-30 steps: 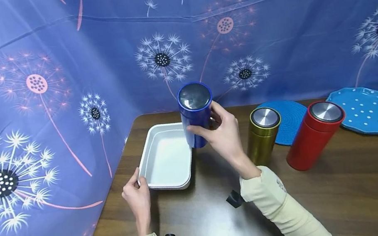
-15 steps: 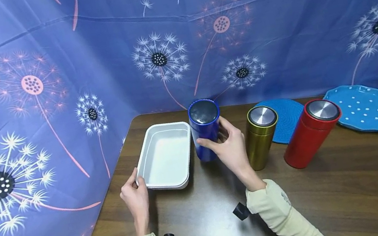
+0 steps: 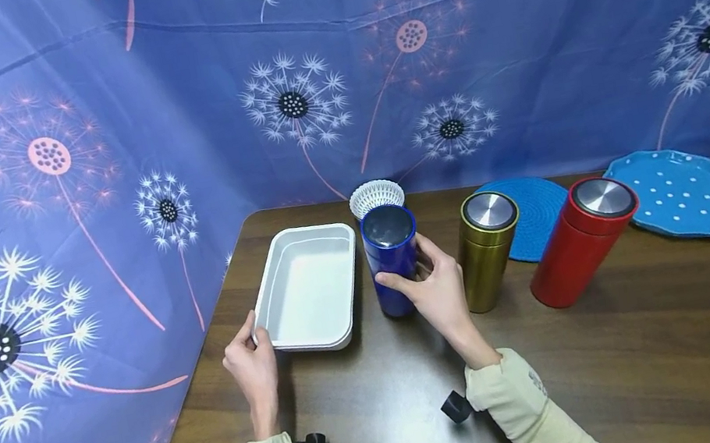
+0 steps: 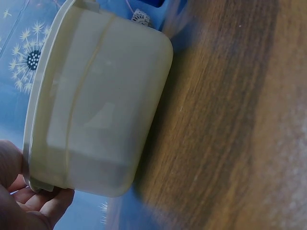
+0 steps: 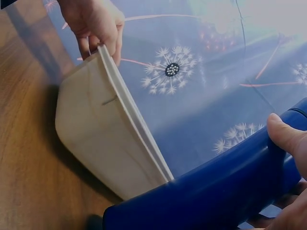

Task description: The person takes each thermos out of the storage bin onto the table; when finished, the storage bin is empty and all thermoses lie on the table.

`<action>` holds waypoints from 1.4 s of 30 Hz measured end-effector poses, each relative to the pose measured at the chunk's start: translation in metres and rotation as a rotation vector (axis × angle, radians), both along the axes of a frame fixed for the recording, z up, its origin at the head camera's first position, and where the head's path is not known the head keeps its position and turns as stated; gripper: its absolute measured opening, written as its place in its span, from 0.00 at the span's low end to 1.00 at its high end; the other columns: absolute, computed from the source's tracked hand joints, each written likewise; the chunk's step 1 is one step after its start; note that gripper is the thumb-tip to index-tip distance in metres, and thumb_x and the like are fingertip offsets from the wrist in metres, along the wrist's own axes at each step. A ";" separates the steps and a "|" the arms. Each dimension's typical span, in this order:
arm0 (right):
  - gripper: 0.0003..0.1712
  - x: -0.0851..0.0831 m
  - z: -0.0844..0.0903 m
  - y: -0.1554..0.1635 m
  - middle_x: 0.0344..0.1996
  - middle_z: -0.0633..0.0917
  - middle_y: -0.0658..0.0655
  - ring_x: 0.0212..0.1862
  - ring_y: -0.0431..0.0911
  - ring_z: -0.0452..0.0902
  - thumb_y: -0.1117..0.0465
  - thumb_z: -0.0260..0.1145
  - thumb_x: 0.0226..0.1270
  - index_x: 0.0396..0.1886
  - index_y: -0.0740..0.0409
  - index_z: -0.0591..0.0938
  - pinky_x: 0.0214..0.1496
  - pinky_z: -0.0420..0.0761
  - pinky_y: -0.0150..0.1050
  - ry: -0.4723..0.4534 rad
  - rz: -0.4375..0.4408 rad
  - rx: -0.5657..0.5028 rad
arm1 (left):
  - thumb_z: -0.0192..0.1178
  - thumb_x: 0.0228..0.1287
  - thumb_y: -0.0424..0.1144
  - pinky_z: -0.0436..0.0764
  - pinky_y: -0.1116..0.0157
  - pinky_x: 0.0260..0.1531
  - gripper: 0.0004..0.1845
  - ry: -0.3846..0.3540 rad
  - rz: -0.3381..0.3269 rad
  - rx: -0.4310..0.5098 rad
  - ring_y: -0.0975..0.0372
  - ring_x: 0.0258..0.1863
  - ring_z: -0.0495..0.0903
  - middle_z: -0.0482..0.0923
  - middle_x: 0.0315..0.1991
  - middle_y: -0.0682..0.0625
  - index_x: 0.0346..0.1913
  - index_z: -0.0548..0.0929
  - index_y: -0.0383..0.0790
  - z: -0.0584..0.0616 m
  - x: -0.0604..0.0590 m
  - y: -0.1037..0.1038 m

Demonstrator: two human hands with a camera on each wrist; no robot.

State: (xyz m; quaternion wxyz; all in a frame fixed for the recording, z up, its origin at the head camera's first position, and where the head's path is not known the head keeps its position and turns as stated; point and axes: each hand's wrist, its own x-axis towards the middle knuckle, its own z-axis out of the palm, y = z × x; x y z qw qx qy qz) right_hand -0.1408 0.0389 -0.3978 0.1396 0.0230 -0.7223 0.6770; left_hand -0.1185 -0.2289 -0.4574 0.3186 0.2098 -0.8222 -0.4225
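A white rectangular plastic tub (image 3: 310, 293) sits at the left of the wooden table. My left hand (image 3: 252, 357) pinches its near left corner, thumb over the rim and fingers beneath, as the left wrist view of the tub (image 4: 110, 100) shows. My right hand (image 3: 434, 287) grips a blue thermos flask (image 3: 387, 271) with a dark lid, thumb on its near side. The flask stands upright just right of the tub. In the right wrist view the blue flask (image 5: 206, 191) overlaps the tub's end. Right of that hand stands a gold flask (image 3: 486, 261).
A red flask (image 3: 578, 253) stands farther right. Behind the flasks lie a round blue woven mat (image 3: 531, 210) and a blue polka-dot plate (image 3: 685, 195). A small white latticed basket (image 3: 376, 192) sits at the back behind the blue flask. A dandelion-print cloth hangs behind the table.
My right hand has brought the blue flask toward me, down and slightly right, away from the tub's edge. The white basket behind it has come into view. My left hand keeps its hold.
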 end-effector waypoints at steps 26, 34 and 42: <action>0.41 0.000 -0.019 0.003 0.50 0.82 0.60 0.52 0.50 0.77 0.55 0.80 0.42 0.60 0.55 0.76 0.53 0.75 0.42 -0.024 -0.046 0.000 | 0.56 0.55 0.27 0.61 0.71 0.16 0.17 -0.008 0.005 -0.009 0.59 0.18 0.67 0.84 0.27 0.39 0.48 0.84 0.35 -0.003 0.006 0.001; 0.41 -0.002 -0.020 -0.001 0.51 0.81 0.60 0.53 0.50 0.76 0.55 0.79 0.42 0.61 0.54 0.75 0.53 0.74 0.44 -0.001 -0.037 0.003 | 0.56 0.55 0.27 0.64 0.77 0.18 0.16 0.002 0.010 -0.011 0.64 0.21 0.70 0.84 0.34 0.39 0.48 0.85 0.35 -0.002 0.005 -0.001; 0.43 -0.003 -0.021 -0.003 0.53 0.80 0.61 0.54 0.48 0.75 0.54 0.78 0.44 0.63 0.54 0.73 0.54 0.74 0.41 0.005 -0.056 0.008 | 0.56 0.57 0.28 0.66 0.83 0.21 0.16 0.000 -0.018 -0.011 0.62 0.28 0.77 0.82 0.39 0.39 0.48 0.84 0.35 0.001 0.002 -0.001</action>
